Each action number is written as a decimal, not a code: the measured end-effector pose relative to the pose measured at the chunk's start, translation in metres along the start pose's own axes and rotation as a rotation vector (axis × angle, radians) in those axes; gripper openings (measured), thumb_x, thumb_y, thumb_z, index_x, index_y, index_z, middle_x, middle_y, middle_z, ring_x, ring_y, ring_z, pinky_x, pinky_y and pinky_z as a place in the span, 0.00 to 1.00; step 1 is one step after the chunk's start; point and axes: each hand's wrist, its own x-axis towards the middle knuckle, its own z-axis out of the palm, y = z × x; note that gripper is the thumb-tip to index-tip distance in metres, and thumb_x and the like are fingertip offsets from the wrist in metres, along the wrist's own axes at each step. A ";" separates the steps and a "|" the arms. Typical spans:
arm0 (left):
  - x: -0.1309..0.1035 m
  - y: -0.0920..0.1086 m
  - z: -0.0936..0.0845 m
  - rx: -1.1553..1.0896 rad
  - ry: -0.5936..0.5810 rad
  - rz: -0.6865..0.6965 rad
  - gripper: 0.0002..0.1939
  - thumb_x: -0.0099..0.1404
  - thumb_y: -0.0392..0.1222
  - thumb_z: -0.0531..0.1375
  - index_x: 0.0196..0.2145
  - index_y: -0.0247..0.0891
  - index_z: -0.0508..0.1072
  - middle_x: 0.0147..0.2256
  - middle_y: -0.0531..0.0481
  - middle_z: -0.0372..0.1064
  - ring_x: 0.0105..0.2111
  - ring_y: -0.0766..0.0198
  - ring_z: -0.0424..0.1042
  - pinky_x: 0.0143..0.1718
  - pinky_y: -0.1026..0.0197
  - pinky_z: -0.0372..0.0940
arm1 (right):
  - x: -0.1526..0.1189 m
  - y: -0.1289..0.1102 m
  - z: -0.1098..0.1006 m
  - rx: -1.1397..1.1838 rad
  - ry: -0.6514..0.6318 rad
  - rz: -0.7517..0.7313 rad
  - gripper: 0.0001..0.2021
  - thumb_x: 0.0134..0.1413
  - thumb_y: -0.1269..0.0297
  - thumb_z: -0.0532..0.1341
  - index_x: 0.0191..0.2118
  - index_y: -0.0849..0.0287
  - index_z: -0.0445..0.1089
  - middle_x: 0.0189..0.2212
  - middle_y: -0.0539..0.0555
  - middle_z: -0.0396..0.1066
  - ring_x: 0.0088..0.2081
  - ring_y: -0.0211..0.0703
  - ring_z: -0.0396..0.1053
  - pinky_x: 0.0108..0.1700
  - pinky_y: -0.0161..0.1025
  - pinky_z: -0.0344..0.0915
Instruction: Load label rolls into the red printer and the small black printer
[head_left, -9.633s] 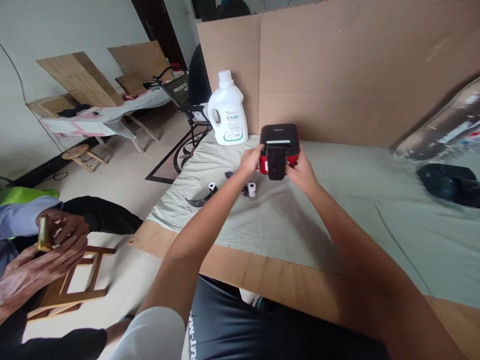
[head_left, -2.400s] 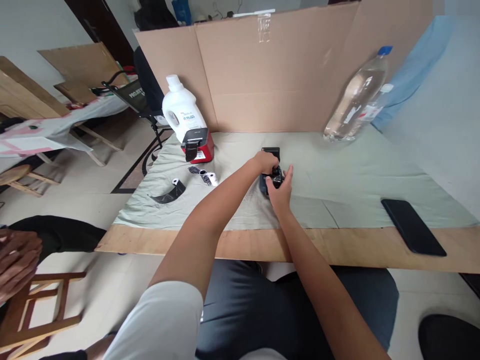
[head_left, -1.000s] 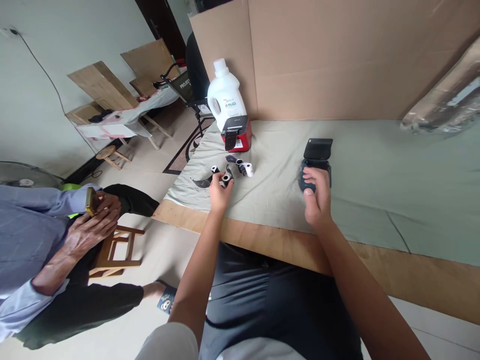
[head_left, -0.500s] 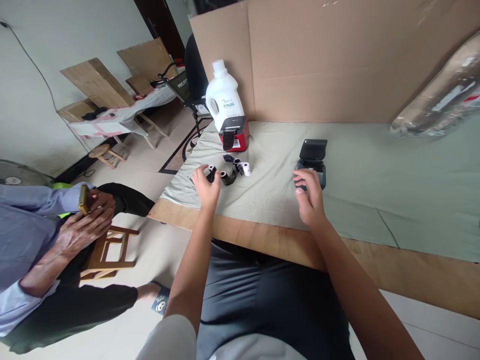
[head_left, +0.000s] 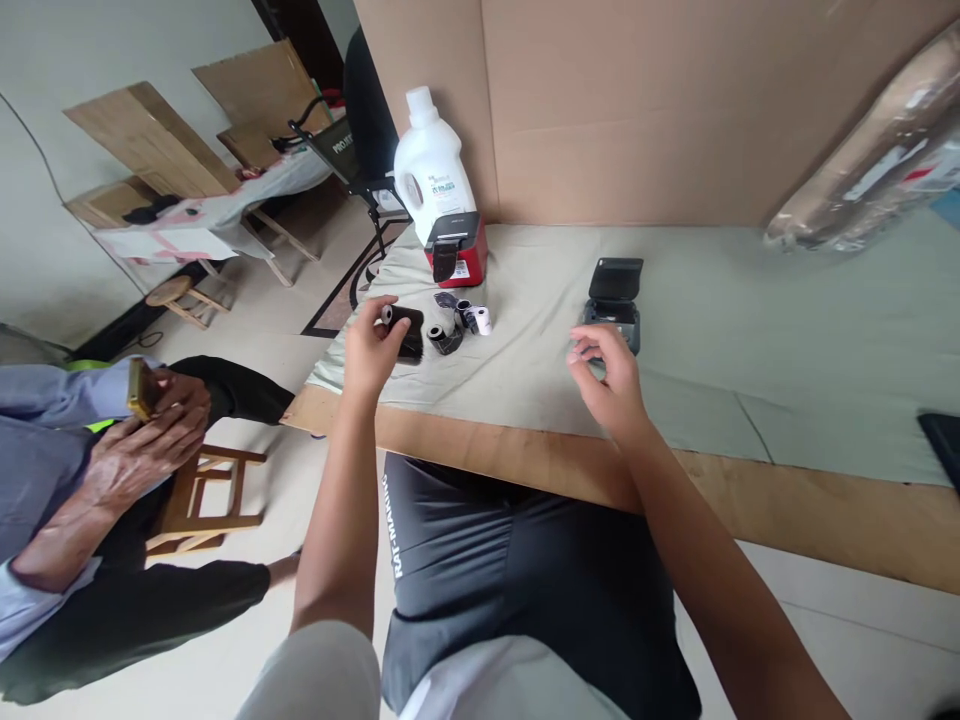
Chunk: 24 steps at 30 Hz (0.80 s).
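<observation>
My left hand (head_left: 369,350) is closed around a black paper roll with a white core (head_left: 409,338), thumb on its near side and fingers over its end. Just right of it, a second dark roll (head_left: 444,340) lies on the cloth beside smaller rolls (head_left: 472,315) with pale ends and a loose dark strip. My right hand (head_left: 611,378) hovers at the near left side of a small dark printer (head_left: 619,312), its fingers bent and apart from the thumb. The printer's lid (head_left: 616,278) stands up, and my fingers partly hide its body.
Behind the rolls stand a red and black box-shaped device (head_left: 469,255) and a white jug (head_left: 435,170). Cardboard (head_left: 637,110) walls off the table's back. At right lies a plastic-wrapped package (head_left: 847,180). A person (head_left: 142,450) holding a phone sits at left.
My left hand has moved left, drawing the black roll away from the others. My right hand stays beside the printer. The whole view has shifted slightly.
</observation>
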 end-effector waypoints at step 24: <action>-0.043 0.128 0.248 -0.918 -0.390 -0.084 0.45 0.66 0.50 0.72 0.73 0.57 0.56 0.69 0.43 0.60 0.58 0.54 0.74 0.58 0.51 0.72 | 0.140 0.024 -0.084 -0.510 -0.583 0.282 0.14 0.56 0.68 0.65 0.47 0.55 0.81 0.42 0.54 0.81 0.41 0.47 0.74 0.44 0.42 0.65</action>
